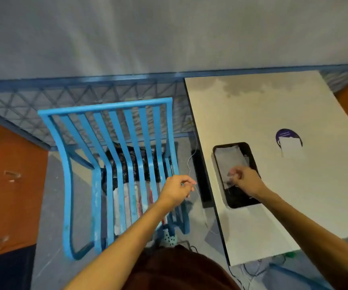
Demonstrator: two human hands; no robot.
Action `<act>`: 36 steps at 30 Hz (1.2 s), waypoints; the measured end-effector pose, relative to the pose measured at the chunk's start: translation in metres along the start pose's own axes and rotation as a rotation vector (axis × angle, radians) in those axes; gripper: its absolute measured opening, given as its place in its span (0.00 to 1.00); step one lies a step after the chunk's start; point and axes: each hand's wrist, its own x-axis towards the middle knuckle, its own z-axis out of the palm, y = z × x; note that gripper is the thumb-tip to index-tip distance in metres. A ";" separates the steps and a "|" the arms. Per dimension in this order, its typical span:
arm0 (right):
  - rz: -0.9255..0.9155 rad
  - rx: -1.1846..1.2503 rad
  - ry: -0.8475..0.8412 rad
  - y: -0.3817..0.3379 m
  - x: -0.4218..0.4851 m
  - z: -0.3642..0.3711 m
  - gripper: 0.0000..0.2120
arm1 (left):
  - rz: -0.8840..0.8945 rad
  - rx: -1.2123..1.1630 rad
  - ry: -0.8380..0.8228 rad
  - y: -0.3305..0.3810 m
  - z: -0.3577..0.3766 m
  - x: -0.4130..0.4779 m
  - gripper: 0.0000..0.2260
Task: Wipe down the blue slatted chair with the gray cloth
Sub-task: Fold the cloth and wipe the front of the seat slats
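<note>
Fingers (pixel 234 175) of the right hand (pixel 247 182): curled, pinching the near part of the gray cloth (pixel 228 159). Rest of the cloth lies flat beyond the fingertips, inside a black tray (pixel 239 198) on the white bench (pixel 304 195). Cloth not yet lifted clear of the tray.

Left hand (pixel 176 189): held out beside the right front edge of the blue slatted chair (pixel 114 143), fingers loosely curled. A thin white cord (pixel 189 162) runs past the fingertips; cannot tell whether it is pinched or only close by.

Step in hand, as I judge it: picking up the cloth. No wiping has begun; cloth and chair are well apart, chair to the left of the bench with a gap of floor between.

Next move calls for: lifting the cloth out of the tray, carrying it left across the gap, and laying it onto a slat. Narrow slats with open gaps probably want the cloth wrapped round each one.

Under the seat: a black bag (pixel 125 162) shows through the slats. Beyond the chair back, a blue mesh railing (pixel 85 91).
</note>
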 end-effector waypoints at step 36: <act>-0.230 0.615 0.425 -0.080 -0.065 -0.005 0.08 | -0.028 -0.317 0.075 0.034 0.022 -0.041 0.10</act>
